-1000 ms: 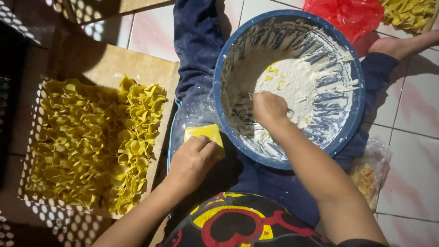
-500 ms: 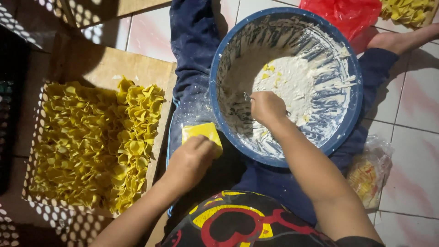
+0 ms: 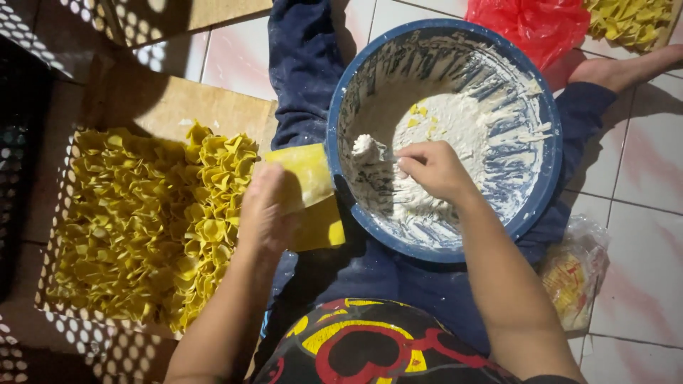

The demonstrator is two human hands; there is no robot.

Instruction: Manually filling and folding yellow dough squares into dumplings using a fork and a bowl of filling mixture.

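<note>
A blue bowl (image 3: 548, 178) smeared with white paste rests on my lap. My right hand (image 3: 434, 169) is inside it, fingers pinched on a lump of white paste (image 3: 366, 146) near the bowl's left wall. My left hand (image 3: 265, 212) holds a flat yellow wrapper (image 3: 307, 178) by the bowl's left rim; a second yellow sheet (image 3: 321, 229) shows just below it. To the left, a pile of folded yellow wrappers (image 3: 149, 220) lies on a brown board (image 3: 171, 107).
A red plastic bag (image 3: 541, 25) and more yellow pieces (image 3: 629, 20) lie at the top right, by a bare foot (image 3: 626, 67). A clear bag of wrappers (image 3: 576, 274) sits on the tiled floor at my right. Dark perforated crate (image 3: 18, 178) at far left.
My left hand has lifted the yellow wrapper up beside the bowl's rim. My right hand has gathered a lump of white paste and drawn it toward the bowl's left side.
</note>
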